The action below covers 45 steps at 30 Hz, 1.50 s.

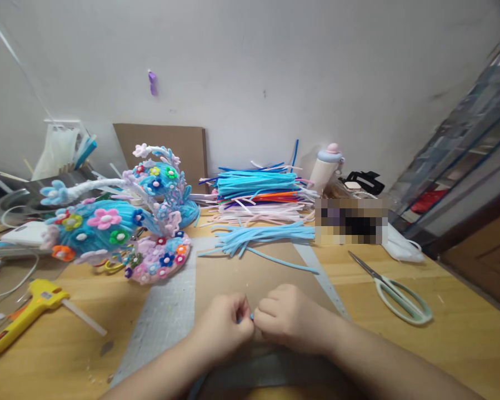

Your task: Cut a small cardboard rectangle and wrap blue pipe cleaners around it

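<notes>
Left grip (223,325) and right grip (285,318) both pinch one small blue pipe cleaner piece (250,316) above the cardboard sheet (250,272) on the counter (462,333)

Both forearms enter from the lower edge and converge toward the centre. Our left forearm (158,372) runs up and to the right; our right forearm (383,366) runs up and to the left. Our left hand (223,328) and right hand (285,319) are curled, knuckles upward, backs toward the camera. The hands meet thumb side to thumb side, each pinched closed at the contact point.
</notes>
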Each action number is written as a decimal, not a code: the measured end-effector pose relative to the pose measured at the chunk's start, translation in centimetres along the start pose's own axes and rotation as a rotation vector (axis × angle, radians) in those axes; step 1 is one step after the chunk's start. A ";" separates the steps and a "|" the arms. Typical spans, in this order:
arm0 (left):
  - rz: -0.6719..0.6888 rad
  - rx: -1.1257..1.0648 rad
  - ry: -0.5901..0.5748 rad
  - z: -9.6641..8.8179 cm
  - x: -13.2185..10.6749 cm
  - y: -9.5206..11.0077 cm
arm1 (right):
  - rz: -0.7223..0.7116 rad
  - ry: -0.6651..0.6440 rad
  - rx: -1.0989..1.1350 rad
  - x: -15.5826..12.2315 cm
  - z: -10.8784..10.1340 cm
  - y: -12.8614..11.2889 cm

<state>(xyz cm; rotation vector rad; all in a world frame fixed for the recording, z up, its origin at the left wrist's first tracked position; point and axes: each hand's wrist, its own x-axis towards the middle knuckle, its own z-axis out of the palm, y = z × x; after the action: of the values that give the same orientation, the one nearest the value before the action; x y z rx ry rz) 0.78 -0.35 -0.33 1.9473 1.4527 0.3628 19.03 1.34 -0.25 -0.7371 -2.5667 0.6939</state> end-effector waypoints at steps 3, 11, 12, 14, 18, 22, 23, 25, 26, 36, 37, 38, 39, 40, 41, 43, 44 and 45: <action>0.003 -0.028 -0.045 -0.3 0.1 -0.1 | 0.141 -0.004 0.194 0.3 0.3 0.0; 0.213 0.159 -0.017 -1.3 -0.7 0.5 | 0.723 -0.090 1.158 1.4 2.4 0.2; 0.234 0.192 -0.020 -1.4 -0.7 0.6 | 0.749 -0.125 1.240 1.3 2.3 0.4; 0.264 0.258 -0.014 -1.5 -0.7 0.6 | 0.806 -0.195 1.390 1.2 2.0 0.7; 0.294 0.381 0.000 -1.3 -0.7 0.5 | 0.904 -0.323 1.593 1.1 1.6 1.4; 0.337 0.424 0.026 -1.1 -0.7 0.3 | 0.928 -0.339 1.696 1.1 1.6 1.6; 0.349 0.434 0.038 -1.0 -0.6 0.3 | 0.931 -0.342 1.721 1.2 1.6 1.6; 0.373 0.458 0.069 -0.9 -0.6 0.2 | 0.941 -0.362 1.765 1.2 1.5 1.5; 0.382 0.468 0.082 -0.8 -0.6 0.1 | 0.937 -0.370 1.747 1.2 1.5 1.5; 0.284 0.173 0.145 0.3 -0.7 0.0 | 0.664 0.065 1.070 1.3 2.3 -0.3; 0.250 0.100 0.133 0.4 -0.5 0.0 | 0.641 0.105 1.017 1.2 2.2 -0.4; 0.214 0.029 0.115 0.5 -0.4 0.0 | 0.603 0.129 0.950 1.0 2.0 -0.5; 0.182 -0.033 0.092 0.6 -0.2 0.0 | 0.543 0.134 0.850 0.8 1.8 -0.6; 0.155 -0.084 0.065 0.6 -0.1 0.1 | 0.461 0.125 0.711 0.6 1.5 -0.7; 0.133 -0.124 0.037 0.6 0.1 0.1 | 0.367 0.104 0.542 0.3 1.3 -0.8; 0.112 -0.171 0.002 0.4 0.2 0.2 | 0.192 0.062 0.197 -0.1 0.8 -1.1; 0.121 -0.174 0.002 0.2 0.2 0.2 | 0.157 0.060 0.087 -0.3 0.7 -1.2; 0.141 -0.168 0.009 0.1 0.2 0.2 | 0.181 0.075 0.061 -0.2 0.6 -1.3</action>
<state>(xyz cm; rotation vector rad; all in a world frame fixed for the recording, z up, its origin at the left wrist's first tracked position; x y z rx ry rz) 1.02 -0.20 -0.30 1.9178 1.2511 0.5410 18.44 0.01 -0.01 -0.9653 -2.4205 0.7807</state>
